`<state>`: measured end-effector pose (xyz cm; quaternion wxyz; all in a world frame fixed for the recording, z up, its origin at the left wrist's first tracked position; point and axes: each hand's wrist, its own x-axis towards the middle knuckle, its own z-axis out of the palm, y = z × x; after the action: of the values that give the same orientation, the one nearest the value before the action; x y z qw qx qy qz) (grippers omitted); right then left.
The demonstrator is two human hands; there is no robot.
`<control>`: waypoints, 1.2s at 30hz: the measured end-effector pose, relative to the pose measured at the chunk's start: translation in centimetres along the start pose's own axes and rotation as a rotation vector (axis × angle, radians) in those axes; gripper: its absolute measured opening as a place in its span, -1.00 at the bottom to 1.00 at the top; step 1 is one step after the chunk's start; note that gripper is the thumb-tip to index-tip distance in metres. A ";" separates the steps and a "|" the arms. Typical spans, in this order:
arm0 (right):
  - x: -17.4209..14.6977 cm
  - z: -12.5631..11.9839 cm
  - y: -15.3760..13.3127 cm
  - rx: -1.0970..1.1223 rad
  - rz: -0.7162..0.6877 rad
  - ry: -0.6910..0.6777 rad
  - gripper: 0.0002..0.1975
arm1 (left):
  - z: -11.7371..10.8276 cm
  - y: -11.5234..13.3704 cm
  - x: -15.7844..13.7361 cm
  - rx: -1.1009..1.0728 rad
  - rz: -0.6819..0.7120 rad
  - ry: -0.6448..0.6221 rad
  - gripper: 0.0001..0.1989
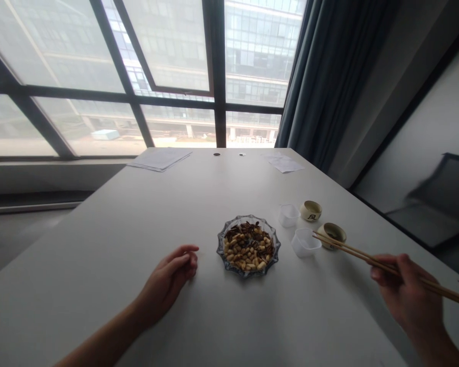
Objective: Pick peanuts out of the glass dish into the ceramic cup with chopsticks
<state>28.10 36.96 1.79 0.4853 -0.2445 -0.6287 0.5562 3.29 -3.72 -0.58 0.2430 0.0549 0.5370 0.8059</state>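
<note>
At far left, slanted windows [80, 97] in dark, straight frames look out on a glass-fronted building. Below them stretches a smooth, matte white table [80, 290]; a flat stack of white paper [160, 159] lies at its far left corner.

The left hand [174, 270] rests at the table's near middle, empty, with its index finger extended and the others loosely curled. Just right of it sits a clear glass bowl [248, 274] with a scalloped, faceted rim, holding pale, knobbly peanuts [237, 252] and slim, dark brown seeds [254, 229].

Right of the bowl stand two thin, translucent plastic tubs, squarish with rounded corners: a far tub [289, 221] and a near tub [304, 250]. Just beside them are two round, cream ceramic cups; the far cup [311, 217] bears a dark painted character, and the near cup [326, 245] has something dark inside, too small to identify.

Slender, tan chopsticks [355, 253] cross above the near cup, tips by the near tub's rim; contact is unclear. Behind hangs a dark blue, pleated curtain [309, 76]. At right, the right hand [411, 290] grips the chopsticks.
</note>
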 end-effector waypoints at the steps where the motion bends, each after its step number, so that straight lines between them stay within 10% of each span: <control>1: 0.1 0.1 -0.2 0.018 -0.016 -0.031 -0.63 | -0.1 0.0 0.0 0.000 -0.003 -0.001 -0.82; 10: 1.2 5.7 -4.5 0.093 -0.366 -0.469 -0.78 | 0.0 0.0 0.0 -0.002 0.007 0.007 -0.83; 21: -0.9 14.2 -5.0 -0.238 -0.216 -0.872 -0.65 | -0.3 -0.2 -0.2 -0.027 -0.002 -0.011 -0.85; 36: -1.0 15.1 -5.6 -0.412 -0.206 -0.922 -0.60 | 0.0 0.0 -0.2 -0.033 0.012 -0.015 -0.86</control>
<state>16.47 27.67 8.07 0.1517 -0.0009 -0.8947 0.4201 3.47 -3.84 -0.59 0.2432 0.0600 0.5213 0.8158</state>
